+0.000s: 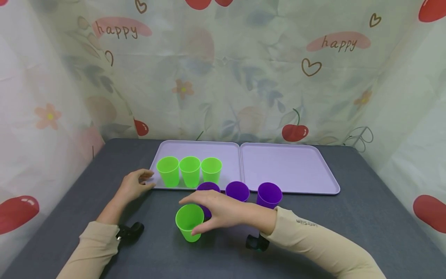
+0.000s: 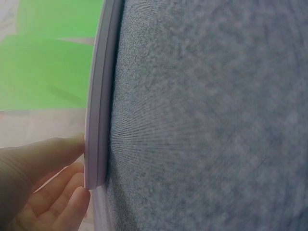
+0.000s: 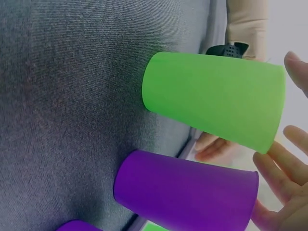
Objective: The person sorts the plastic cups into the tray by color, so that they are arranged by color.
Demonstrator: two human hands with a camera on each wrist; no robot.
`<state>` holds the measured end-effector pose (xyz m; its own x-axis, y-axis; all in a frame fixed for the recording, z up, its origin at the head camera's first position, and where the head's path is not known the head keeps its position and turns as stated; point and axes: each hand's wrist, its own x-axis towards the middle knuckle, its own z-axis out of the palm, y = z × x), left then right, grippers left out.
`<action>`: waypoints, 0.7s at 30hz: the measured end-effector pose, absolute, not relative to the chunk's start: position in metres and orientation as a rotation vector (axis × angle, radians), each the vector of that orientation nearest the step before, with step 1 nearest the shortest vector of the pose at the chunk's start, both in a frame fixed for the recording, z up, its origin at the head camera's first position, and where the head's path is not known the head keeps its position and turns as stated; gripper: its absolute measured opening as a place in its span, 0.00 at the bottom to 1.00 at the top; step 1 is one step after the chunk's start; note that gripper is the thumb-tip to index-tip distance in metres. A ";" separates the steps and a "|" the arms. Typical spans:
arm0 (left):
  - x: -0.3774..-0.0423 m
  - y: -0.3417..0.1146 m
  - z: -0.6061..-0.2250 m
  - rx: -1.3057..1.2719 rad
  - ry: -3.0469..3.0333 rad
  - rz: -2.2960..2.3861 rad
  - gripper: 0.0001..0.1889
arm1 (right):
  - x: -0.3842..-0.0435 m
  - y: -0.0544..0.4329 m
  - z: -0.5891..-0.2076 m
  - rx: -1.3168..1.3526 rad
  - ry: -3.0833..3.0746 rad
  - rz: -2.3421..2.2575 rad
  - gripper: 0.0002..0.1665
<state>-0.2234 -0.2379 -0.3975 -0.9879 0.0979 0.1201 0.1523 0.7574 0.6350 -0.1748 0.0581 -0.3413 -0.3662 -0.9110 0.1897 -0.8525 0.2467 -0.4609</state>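
Observation:
At the left tray's point(image 1: 230, 164) front left corner, my left hand point(image 1: 134, 185) holds the rim, thumb on one side and fingers on the other; the pale lilac rim point(image 2: 98, 96) shows close up in the left wrist view. Three bright green cups point(image 1: 189, 172) stand in a row on this tray. My right hand point(image 1: 217, 209) spreads over a fourth green cup point(image 1: 188, 223) upright on the table. In the right wrist view, its thumb is apart from that cup point(image 3: 216, 96), while fingertips reach its rim and a purple cup point(image 3: 187, 192) beside it.
Three purple cups stand upright in a row before the trays; the middle one point(image 1: 237, 190) and right one point(image 1: 269, 195) show their mouths. A second lilac tray point(image 1: 285, 168) adjoins the left tray. A patterned curtain point(image 1: 223, 77) hangs behind the dark table point(image 1: 156, 255).

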 end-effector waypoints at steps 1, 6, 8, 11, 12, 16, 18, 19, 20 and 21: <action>-0.223 -0.238 -0.397 -0.203 -2.871 -1.047 0.20 | -0.175 0.057 -0.342 -1.705 2.385 -0.760 0.39; -0.223 -0.238 -0.398 -0.196 -2.869 -1.042 0.20 | -0.174 0.056 -0.343 -1.707 2.384 -0.754 0.39; -0.224 -0.238 -0.398 -0.196 -2.869 -1.038 0.20 | -0.173 0.056 -0.342 -1.702 2.390 -0.743 0.39; -0.225 -0.239 -0.399 -0.202 -2.867 -1.034 0.20 | -0.173 0.056 -0.343 -1.696 2.397 -0.726 0.38; -0.225 -0.239 -0.399 -0.204 -2.866 -1.035 0.20 | -0.172 0.056 -0.343 -1.696 2.403 -0.717 0.38; -0.225 -0.240 -0.400 -0.210 -2.860 -1.042 0.20 | -0.172 0.055 -0.343 -1.689 2.411 -0.715 0.38; -0.226 -0.240 -0.400 -0.209 -2.859 -1.043 0.20 | -0.172 0.055 -0.344 -1.684 2.414 -0.724 0.37; -0.226 -0.240 -0.400 -0.208 -2.859 -1.043 0.20 | -0.173 0.055 -0.344 -1.682 2.411 -0.735 0.37; -0.225 -0.240 -0.400 -0.209 -2.858 -1.042 0.20 | -0.173 0.055 -0.344 -1.681 2.412 -0.740 0.37; -0.225 -0.240 -0.400 -0.206 -2.857 -1.043 0.20 | -0.172 0.055 -0.344 -1.683 2.418 -0.739 0.37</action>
